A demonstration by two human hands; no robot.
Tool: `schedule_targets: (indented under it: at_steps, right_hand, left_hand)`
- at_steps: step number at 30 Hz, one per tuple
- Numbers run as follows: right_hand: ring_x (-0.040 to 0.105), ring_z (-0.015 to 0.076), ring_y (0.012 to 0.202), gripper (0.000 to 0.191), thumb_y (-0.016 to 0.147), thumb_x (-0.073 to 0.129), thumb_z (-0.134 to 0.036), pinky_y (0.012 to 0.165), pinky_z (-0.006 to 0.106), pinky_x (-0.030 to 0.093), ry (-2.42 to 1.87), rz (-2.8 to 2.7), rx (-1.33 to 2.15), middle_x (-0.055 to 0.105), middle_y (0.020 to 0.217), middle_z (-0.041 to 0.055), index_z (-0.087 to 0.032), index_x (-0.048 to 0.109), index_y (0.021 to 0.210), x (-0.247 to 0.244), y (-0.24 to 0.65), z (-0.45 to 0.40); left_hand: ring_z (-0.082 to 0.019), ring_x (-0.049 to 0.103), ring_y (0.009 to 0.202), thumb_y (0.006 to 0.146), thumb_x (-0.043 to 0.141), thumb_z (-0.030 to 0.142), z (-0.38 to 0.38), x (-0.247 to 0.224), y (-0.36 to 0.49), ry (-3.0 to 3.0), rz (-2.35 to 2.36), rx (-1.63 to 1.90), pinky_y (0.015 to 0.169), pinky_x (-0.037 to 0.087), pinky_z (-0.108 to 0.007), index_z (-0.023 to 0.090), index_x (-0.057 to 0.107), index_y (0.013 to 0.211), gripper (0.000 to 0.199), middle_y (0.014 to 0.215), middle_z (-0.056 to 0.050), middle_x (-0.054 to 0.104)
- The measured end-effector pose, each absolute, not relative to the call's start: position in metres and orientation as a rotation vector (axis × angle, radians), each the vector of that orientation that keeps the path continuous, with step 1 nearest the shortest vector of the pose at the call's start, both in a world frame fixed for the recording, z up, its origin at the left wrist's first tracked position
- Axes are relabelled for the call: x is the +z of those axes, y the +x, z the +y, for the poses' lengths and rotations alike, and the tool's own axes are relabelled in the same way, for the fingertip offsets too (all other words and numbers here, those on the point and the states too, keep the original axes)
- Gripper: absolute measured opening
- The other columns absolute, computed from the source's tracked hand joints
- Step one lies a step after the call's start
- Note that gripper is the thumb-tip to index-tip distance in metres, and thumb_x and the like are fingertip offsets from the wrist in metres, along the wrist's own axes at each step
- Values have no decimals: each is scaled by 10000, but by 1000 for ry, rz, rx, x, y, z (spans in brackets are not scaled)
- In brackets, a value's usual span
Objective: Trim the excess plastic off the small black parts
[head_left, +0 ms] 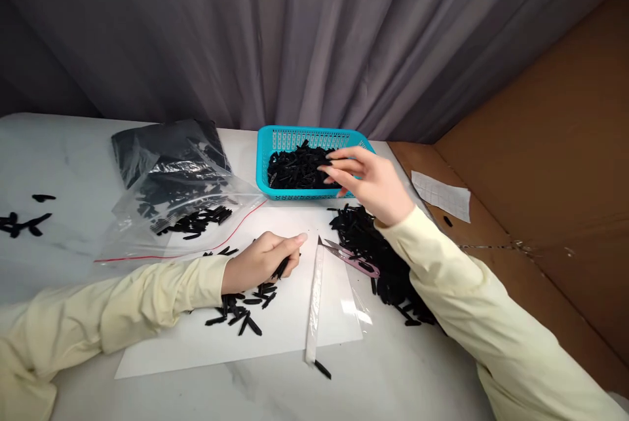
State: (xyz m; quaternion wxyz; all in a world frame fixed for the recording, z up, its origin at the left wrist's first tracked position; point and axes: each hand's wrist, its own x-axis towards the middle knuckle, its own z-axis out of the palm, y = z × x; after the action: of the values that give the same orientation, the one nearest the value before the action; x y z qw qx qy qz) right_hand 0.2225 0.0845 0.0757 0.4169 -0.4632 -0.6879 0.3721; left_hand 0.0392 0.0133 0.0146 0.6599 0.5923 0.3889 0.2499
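Note:
My left hand (269, 256) is closed around a few small black strips (281, 268), whose ends stick out below the thumb, above a white sheet (216, 349). Several loose black strips (240, 313) lie on the sheet beneath it. Over the right side of a blue plastic basket (263, 175), my right hand (371, 179) has its fingers slightly apart, and I see nothing plainly held in them. A heap of similar black strips (299, 165) fills the basket's bottom. What the strips are made of, I cannot tell.
A craft knife with a white-wrapped handle (314, 303) lies on the sheet, beside pink-handled scissors (361, 265). A large dark pile of strips (393, 283) sits under my right forearm. At left is a clear zip bag (162, 211); cardboard (550, 185) stands at right.

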Motion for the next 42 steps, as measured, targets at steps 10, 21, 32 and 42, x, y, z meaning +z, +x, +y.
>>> schedule_targets:
  at_steps: [10,21,32,42]
  right_hand:
    - [542,174,543,149,863,509,-338,482,279,371,-1165,-2389,527,618,678,51,-191,534,878,46,187,-16]
    - [592,129,510,129,791,627,-289,509,276,515,-1102,-1298,1616,635,628,22,-164,593,784,22,208,-17]
    - [596,108,480,143,720,706,-267,478,247,514,-973,-944,1805,666,608,17,-146,647,771,0,218,-12]
    - [613,110,571,238,691,725,-195,438,197,488,-855,-1030,1914,605,729,-1,-171,583,880,-2,214,-14]
  left_hand:
    - [-73,341,435,856,393,465,17,9,39,1400,884,681,428,286,-212,156,417,487,483,440,52,387]
    - [-66,328,391,882,349,470,15,7,39,1535,1000,619,420,291,-206,161,400,476,512,392,59,352]
    - [-54,311,382,904,309,343,13,10,37,1831,851,532,443,309,-191,160,380,467,480,399,57,324]
    - [-59,318,397,899,288,267,12,6,34,1930,785,520,449,303,-187,165,385,508,415,435,50,356]
